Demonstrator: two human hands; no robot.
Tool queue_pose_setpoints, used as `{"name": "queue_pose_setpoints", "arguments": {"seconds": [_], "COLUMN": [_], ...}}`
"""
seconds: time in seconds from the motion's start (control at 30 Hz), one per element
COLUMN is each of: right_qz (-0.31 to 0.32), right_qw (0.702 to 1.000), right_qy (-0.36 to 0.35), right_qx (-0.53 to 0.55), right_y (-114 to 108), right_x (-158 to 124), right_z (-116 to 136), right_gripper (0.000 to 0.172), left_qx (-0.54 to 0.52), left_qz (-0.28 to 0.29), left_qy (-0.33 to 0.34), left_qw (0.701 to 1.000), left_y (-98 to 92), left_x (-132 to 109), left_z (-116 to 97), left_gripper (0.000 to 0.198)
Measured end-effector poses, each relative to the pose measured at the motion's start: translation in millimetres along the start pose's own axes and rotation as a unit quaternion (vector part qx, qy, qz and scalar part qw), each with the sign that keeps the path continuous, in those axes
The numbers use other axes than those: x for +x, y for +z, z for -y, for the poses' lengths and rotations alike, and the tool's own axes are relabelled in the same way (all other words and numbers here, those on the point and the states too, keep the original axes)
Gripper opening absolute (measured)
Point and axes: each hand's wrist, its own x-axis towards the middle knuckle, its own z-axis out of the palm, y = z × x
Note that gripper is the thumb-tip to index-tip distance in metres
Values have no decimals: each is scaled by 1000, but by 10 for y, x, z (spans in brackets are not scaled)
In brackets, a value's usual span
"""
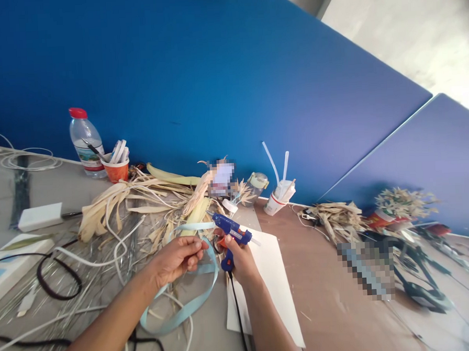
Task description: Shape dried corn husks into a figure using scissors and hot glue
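Note:
My right hand (239, 259) grips a blue glue gun (231, 229) by its handle, its nozzle pointing up and left and a white glue stick poking out behind. Its black cord (239, 316) trails down along my forearm. My left hand (179, 257) pinches a light blue ribbon (186, 310) close to the gun's tip. The ribbon loops from my fingers down across the table toward me. Dried corn husks (141, 198) lie piled just beyond both hands.
A white sheet (275, 278) lies under my right hand. Behind stand a water bottle (84, 144), an orange cup (117, 170) of sticks and a white cup (277, 199) with glue sticks. Cables (55, 279) and a white box (40, 216) lie left; more husks (339, 217) right, against blue partitions (214, 82).

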Motion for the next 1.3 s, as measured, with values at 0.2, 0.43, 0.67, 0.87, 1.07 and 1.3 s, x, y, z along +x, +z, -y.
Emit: {"name": "queue_pose_setpoints", "arguments": {"seconds": [0.2, 0.43, 0.67, 0.87, 1.07, 1.3], "right_qz": [7, 10, 21, 21, 18, 33], "right_qw": [1000, 1000, 999, 999, 999, 999], "right_qy": [21, 24, 21, 23, 16, 13], "right_qx": [12, 12, -12, -23, -21, -13], "right_y": [26, 49, 94, 118, 130, 127], "right_x": [-18, -15, -40, -56, -59, -54], "right_z": [13, -5, 19, 48, 68, 63], "right_gripper": [36, 40, 41, 40, 37, 35], "left_qx": [-56, -115, -118, -110, -84, -53], "left_qz": [4, 4, 1, -8, -1, -8], "left_qy": [21, 18, 7, 10, 15, 32], "left_qw": [998, 993, 993, 994, 996, 998], "left_y": [16, -1, 9, -8, 5, 41], "left_x": [-21, 14, 41, 63, 50, 39], "left_z": [-7, 16, 48, 67, 67, 62], "left_gripper": [21, 21, 14, 13, 16, 18]}}
